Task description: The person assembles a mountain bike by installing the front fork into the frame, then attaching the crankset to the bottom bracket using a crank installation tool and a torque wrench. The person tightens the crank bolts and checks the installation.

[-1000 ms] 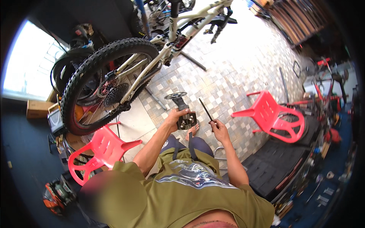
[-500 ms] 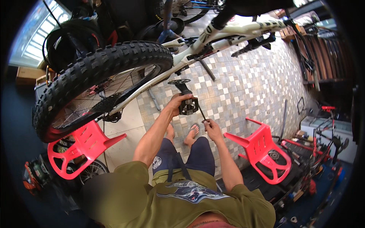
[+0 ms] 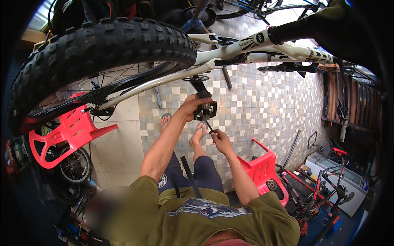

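A white mountain bike frame (image 3: 230,52) hangs across the upper part of the view, its knobby rear tire (image 3: 111,45) to the left. My left hand (image 3: 191,107) is closed around a black flat bicycle pedal (image 3: 206,110) at the end of the black crank arm (image 3: 199,87). Below it, my right hand (image 3: 222,142) pinches a thin dark rod-shaped tool (image 3: 209,125). The tool's upper end meets the lower side of the pedal; whether it sits inside a hole I cannot tell. The chainring (image 3: 195,78) shows under the frame.
A blue-grey stand post (image 3: 197,20) rises behind the frame. Red plastic chairs stand at left (image 3: 74,131) and right (image 3: 262,168). Bike parts and a red bike frame (image 3: 318,186) lie at lower right beside a white chest (image 3: 340,180). A small wheel (image 3: 76,165) is at left.
My right hand has moved left and closer to the pedal, the tool's end now at its lower side. My left hand keeps its hold. The whole view has shifted, with the bike appearing larger.
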Demonstrator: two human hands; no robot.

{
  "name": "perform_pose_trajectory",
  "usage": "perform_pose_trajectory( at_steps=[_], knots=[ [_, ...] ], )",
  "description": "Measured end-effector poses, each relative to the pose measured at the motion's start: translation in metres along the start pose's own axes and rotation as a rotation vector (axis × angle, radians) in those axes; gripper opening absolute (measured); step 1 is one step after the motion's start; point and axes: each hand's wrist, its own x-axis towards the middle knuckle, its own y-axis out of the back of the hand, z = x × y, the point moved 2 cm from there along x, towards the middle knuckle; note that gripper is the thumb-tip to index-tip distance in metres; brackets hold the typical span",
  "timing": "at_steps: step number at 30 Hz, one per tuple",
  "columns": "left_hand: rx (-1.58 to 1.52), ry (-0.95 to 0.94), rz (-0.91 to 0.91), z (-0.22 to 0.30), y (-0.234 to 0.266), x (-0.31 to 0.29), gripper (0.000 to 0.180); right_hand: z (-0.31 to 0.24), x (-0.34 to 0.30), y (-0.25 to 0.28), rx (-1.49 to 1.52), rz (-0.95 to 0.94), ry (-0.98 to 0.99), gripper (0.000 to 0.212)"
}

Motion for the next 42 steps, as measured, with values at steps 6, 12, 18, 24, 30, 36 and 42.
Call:
perform_pose_trajectory(
  at_steps=[6, 12, 18, 24, 30, 36, 42],
  knots=[
    [-0.038, -0.003, 0.008, 0.007, -0.008, 0.0, 0.026, 0.001, 0.002, 0.004, 0.028, 0.021, 0.011, 0.031],
    [0.012, 0.011, 0.011, 0.012, -0.008, 0.001, 0.036, 0.005, -0.005, -0.01, 0.114, 0.001, -0.009, 0.029],
    [0.008, -0.026, 0.038, 0.021, -0.015, 0.003, 0.027, 0.001, -0.006, -0.016, 0.129, 0.02, 0.038, 0.029],
    [-0.091, -0.019, 0.04, 0.036, -0.026, 0.008, 0.02, 0.0, 0.005, -0.013, 0.159, 0.076, 0.106, 0.029],
    [-0.146, -0.02, -0.008, 0.042, -0.022, 0.016, 0.018, -0.007, 0.015, -0.006, 0.194, 0.061, 0.063, 0.031],
    [-0.097, 0.009, -0.019, 0.045, -0.018, 0.027, 0.023, -0.015, 0.036, -0.003, 0.192, 0.177, 0.129, 0.031],
    [-0.097, -0.022, -0.102, 0.052, -0.024, 0.022, 0.026, -0.014, 0.055, -0.021, 0.253, 0.254, 0.18, 0.034]
  ],
)
